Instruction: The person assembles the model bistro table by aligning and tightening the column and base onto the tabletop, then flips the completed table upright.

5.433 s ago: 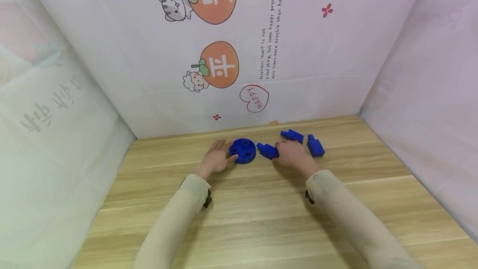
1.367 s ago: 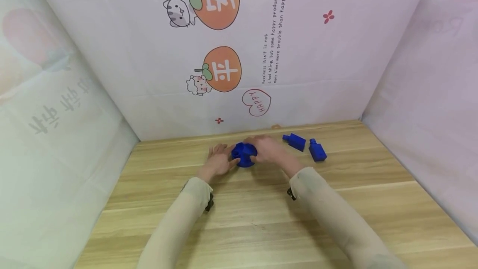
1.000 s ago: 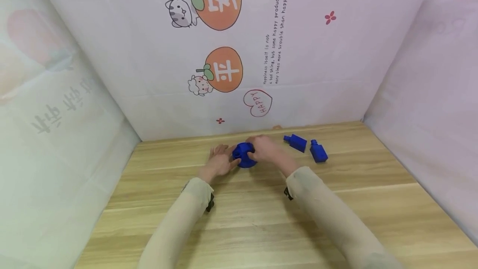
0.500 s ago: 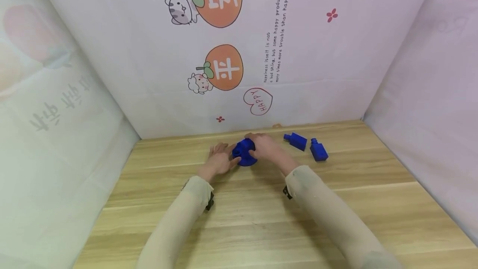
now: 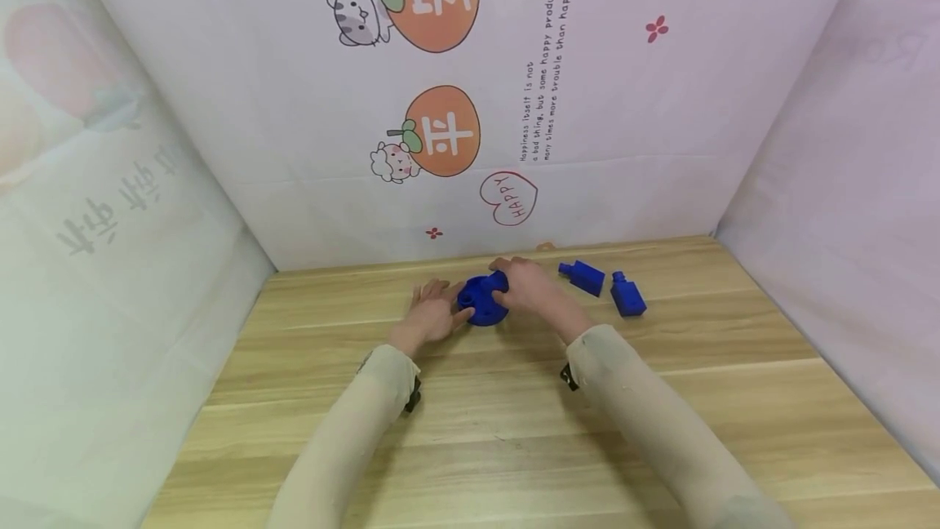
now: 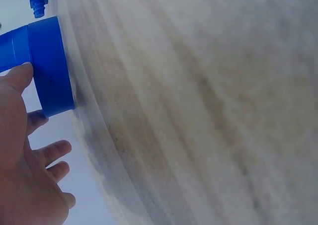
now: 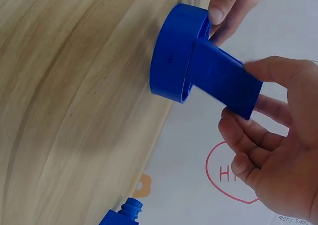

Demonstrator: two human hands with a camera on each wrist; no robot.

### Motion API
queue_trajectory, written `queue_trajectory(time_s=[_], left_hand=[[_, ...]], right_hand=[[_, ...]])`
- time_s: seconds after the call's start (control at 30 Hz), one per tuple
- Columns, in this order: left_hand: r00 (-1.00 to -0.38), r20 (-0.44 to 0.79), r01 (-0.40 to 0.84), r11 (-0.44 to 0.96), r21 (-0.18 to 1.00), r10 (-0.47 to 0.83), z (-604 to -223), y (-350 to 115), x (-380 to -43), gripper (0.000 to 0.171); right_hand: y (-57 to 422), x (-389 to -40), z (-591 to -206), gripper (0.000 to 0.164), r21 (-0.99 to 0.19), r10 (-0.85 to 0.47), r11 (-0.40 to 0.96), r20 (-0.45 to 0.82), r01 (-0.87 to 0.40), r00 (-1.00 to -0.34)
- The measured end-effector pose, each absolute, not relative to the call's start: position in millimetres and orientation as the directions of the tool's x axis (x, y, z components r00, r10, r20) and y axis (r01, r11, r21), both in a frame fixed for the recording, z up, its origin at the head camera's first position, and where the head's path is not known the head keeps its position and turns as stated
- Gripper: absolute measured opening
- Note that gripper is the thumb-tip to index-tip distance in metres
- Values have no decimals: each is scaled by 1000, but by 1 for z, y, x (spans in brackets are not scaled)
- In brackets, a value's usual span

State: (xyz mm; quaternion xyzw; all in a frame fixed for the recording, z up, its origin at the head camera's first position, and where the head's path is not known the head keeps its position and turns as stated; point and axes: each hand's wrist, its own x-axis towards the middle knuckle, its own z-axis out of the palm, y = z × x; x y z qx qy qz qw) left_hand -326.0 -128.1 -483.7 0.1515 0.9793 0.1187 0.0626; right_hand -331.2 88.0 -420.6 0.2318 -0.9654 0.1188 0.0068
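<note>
A shallow round blue holder with sockets inside lies on the table near the back. My left hand pinches its left rim between thumb and index finger, the other fingers spread. In my right hand is a blue rectangular bottle-shaped piece, gripped near its flat bottom by thumb and fingers. It leans at a slant, with its lower end inside the holder's rim. The rim hides that end, so I cannot tell whether it sits in a socket. In the left wrist view the left thumb touches the holder's wall.
Two more blue bottle-shaped pieces with threaded necks, one and another, lie to the right of my right hand. A printed white cloth wall rises just behind the wooden table, with further cloth walls on both sides.
My right hand has brought the nearest bottle-shaped piece from the table leftward onto the holder. In the last half second the piece has tipped to the right. The left hand stays at the rim.
</note>
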Motion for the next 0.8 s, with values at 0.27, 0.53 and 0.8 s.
queue_trajectory(time_s=[0.27, 0.53, 0.8], left_hand=[[-947, -88, 278, 926, 254, 308, -484, -128, -326, 68], [-949, -83, 277, 929, 248, 305, -483, -127, -325, 69], [-950, -91, 272, 936, 223, 298, -483, -127, -324, 69]], right_hand=[[90, -329, -420, 53, -193, -424, 884, 48, -425, -904], [90, -326, -417, 50, -172, -447, 876, 59, -450, -893], [92, -323, -413, 52, -119, -501, 858, 22, -500, -865]])
